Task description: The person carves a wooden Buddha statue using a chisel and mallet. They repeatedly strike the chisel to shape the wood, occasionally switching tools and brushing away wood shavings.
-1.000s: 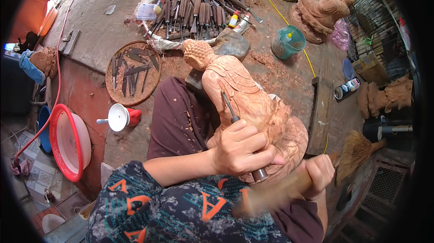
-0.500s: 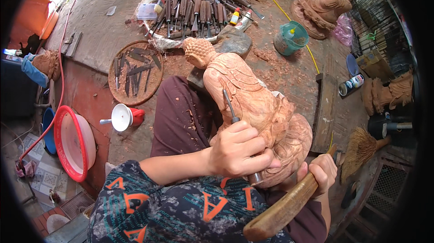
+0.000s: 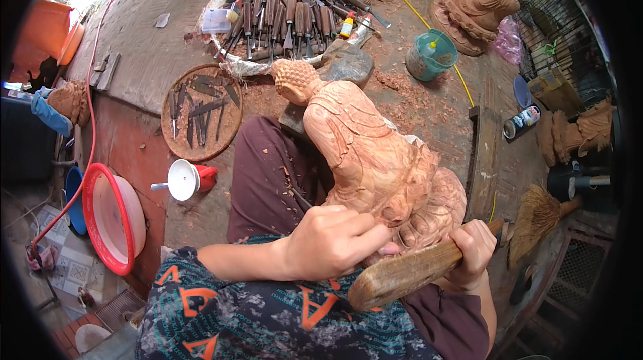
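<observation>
A carved wooden statue (image 3: pixel 365 149) with a knobbly head lies across my lap, its head pointing away. My left hand (image 3: pixel 335 243) is closed around a carving chisel (image 3: pixel 302 201). Only part of its thin dark shaft shows, against my trouser leg, and the handle is hidden in my fist. That hand is at the statue's near side, by its rounded base. My right hand (image 3: pixel 473 253) grips a flat wooden mallet (image 3: pixel 405 276) at its narrow end. The mallet's broad end lies beside my left hand; whether it touches the chisel I cannot tell.
Ahead, a round tray holds many chisels (image 3: pixel 289 18). Dark blades lie on a smaller round tray (image 3: pixel 201 139). A red cup (image 3: pixel 206 178), a red-rimmed basin (image 3: pixel 107 219), a teal bucket (image 3: pixel 431 55), another statue (image 3: pixel 479 8) and a straw broom (image 3: pixel 532 219) stand around.
My left hand has moved left and slightly nearer, and the chisel has swung away from the statue's back toward my leg. The mallet's broad end has risen toward my left hand.
</observation>
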